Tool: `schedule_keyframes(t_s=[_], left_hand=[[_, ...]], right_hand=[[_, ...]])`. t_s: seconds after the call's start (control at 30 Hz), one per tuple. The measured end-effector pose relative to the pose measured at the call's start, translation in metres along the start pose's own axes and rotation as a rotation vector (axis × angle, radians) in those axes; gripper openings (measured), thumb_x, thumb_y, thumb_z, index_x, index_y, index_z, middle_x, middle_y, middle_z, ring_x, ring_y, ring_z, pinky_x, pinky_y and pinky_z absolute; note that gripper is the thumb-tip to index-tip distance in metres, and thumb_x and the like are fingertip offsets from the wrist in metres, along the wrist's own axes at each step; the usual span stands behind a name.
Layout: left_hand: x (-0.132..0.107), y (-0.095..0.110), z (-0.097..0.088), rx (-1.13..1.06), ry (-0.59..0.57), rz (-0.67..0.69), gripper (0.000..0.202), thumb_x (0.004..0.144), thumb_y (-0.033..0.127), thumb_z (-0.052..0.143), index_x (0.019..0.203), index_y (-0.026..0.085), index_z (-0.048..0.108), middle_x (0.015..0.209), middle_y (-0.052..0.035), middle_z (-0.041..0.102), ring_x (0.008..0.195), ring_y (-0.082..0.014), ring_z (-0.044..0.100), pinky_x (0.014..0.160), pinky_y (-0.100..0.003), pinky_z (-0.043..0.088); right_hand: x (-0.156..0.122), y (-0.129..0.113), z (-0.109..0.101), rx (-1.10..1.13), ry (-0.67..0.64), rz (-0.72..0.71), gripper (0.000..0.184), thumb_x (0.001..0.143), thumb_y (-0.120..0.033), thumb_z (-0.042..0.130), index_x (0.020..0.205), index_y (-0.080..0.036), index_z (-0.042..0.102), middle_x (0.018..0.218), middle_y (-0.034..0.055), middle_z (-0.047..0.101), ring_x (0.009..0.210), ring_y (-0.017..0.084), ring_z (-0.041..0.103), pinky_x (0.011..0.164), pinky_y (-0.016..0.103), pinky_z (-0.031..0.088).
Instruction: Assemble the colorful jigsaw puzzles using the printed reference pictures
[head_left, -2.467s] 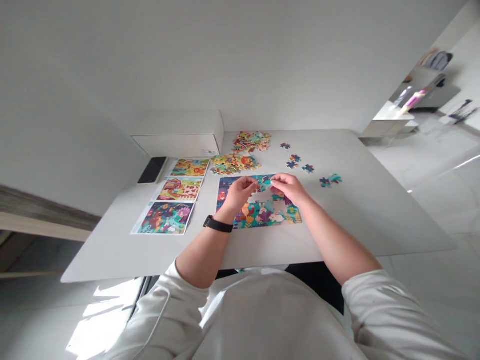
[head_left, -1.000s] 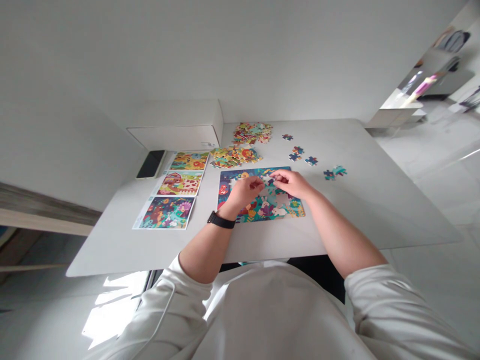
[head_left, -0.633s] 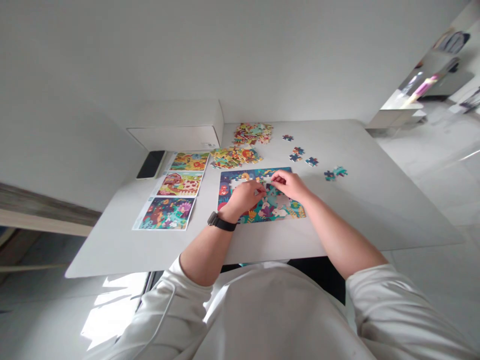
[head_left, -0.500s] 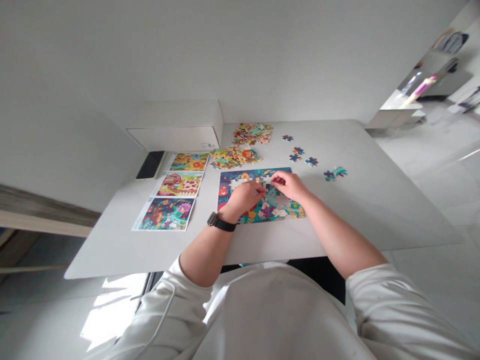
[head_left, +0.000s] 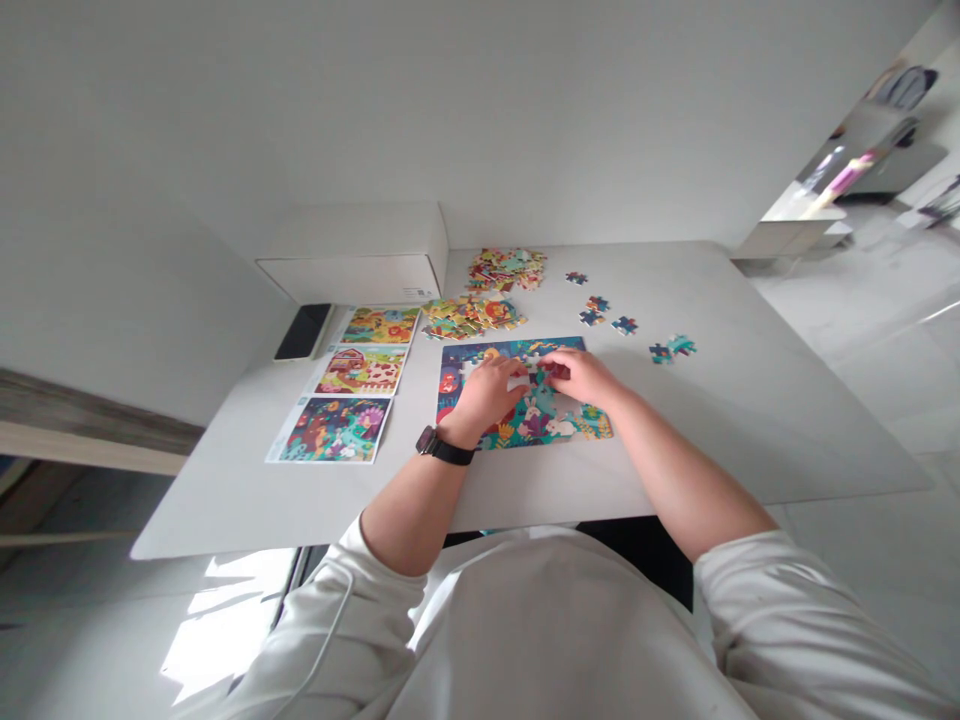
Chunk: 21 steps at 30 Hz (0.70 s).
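A partly filled jigsaw puzzle point(head_left: 559, 425) with rabbits, plants and a dark blue upper edge lies flat in front of me. Over its left middle rests my left hand point(head_left: 491, 392), its thumb and fingers apart with a pale gap between them. My right hand point(head_left: 581, 378) is at the puzzle's upper right, thumb and fingers pinched on what looks like a dark puzzle piece, mostly covered by the fingers. Between the hands, pale unfilled patches show in the picture.
Loose blue pieces point(head_left: 624, 325) and a teal piece point(head_left: 682, 344) lie to the right. Behind are two piles, yellow pieces point(head_left: 472, 316) and mixed pieces point(head_left: 506, 268). Left stand picture sheets point(head_left: 337, 430), a phone point(head_left: 303, 332) and a white box point(head_left: 349, 275).
My left thumb and fingers have spread apart. My right fingertips have shifted slightly down and left over the puzzle. The loose pieces stay where they were.
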<state>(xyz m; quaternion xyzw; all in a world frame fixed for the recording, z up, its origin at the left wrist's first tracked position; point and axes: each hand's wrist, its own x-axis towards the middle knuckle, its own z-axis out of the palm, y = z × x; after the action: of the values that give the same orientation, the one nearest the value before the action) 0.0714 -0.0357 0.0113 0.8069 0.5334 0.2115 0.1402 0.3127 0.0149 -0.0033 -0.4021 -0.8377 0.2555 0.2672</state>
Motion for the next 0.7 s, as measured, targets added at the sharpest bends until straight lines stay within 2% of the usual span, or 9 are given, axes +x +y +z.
schedule_keyframes(t_s=[0.27,0.47,0.7], left_hand=[[-0.0033,0.0052,-0.0043,0.020,-0.009,0.088,0.023,0.096,0.024,0.075,0.120,0.023,0.078,0.126,-0.0102,0.077,0.122,-0.0306,0.069,0.116,-0.046,0.051],[-0.0043,0.0067,-0.0085,0.021,-0.057,0.232,0.022,0.099,0.024,0.073,0.119,0.026,0.082,0.132,-0.0088,0.078,0.125,-0.0300,0.068,0.116,-0.047,0.049],[-0.0069,0.0055,-0.0093,0.066,-0.154,0.263,0.024,0.101,0.029,0.069,0.119,0.029,0.086,0.143,-0.0075,0.076,0.125,-0.0315,0.069,0.115,-0.049,0.050]], right_hand=[[0.0008,0.0039,0.0034,-0.102,-0.014,-0.016,0.030,0.089,-0.014,0.079,0.117,-0.022,0.082,0.108,0.0082,0.079,0.096,0.023,0.072,0.092,0.036,0.057],[0.0012,0.0022,0.0021,-0.187,-0.037,-0.056,0.028,0.090,-0.015,0.079,0.117,-0.020,0.082,0.106,0.0097,0.079,0.100,0.026,0.071,0.095,0.037,0.055],[-0.0007,-0.0038,0.0006,-0.224,-0.034,-0.056,0.031,0.090,-0.013,0.080,0.120,-0.021,0.083,0.112,0.0107,0.079,0.109,0.027,0.072,0.101,0.038,0.054]])
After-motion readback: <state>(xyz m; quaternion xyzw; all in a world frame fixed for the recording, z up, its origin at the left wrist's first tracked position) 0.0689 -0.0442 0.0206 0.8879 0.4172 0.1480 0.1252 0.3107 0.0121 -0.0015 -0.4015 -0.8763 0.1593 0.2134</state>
